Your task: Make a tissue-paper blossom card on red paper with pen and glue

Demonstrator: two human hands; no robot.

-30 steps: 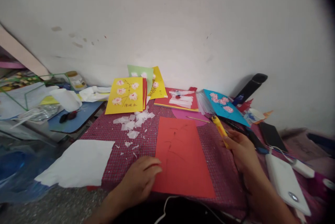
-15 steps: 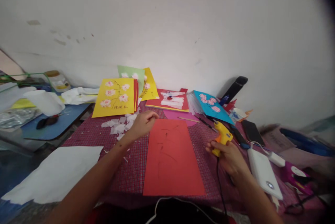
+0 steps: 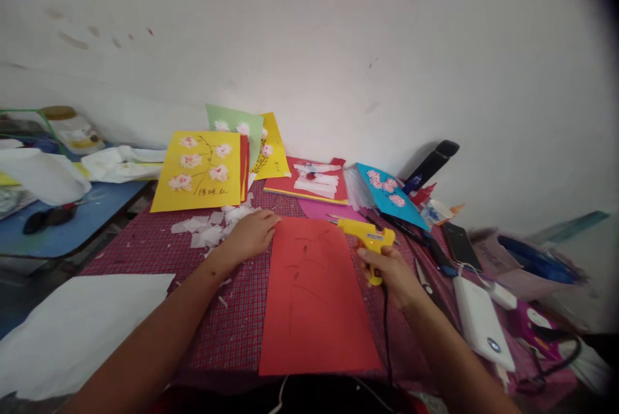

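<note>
A red sheet of paper (image 3: pixel 314 311) with faint dark branch-like strokes lies in front of me on the checked cloth. At its upper left corner, my left hand (image 3: pixel 252 233) has its fingers together on the edge; the thumb's grip is partly hidden. My right hand (image 3: pixel 387 269) is wrapped round the handle of a yellow hot glue gun (image 3: pixel 365 233). The nozzle points left, over the sheet's upper right corner, and a dark cord hangs from the handle. Beside my left hand lie loose white tissue pieces (image 3: pixel 206 230).
Yellow flower card (image 3: pixel 198 172) leans at the back left, a blue card (image 3: pixel 389 191) at the back right. Scissors (image 3: pixel 424 277), a white power bank (image 3: pixel 483 324) and a black phone (image 3: pixel 460 245) lie right. White paper (image 3: pixel 91 327) covers the front left.
My right hand has brought the glue gun left and turned its nozzle toward the red sheet's upper right corner. My left hand has lowered onto the sheet's upper left corner. The view has shifted slightly.
</note>
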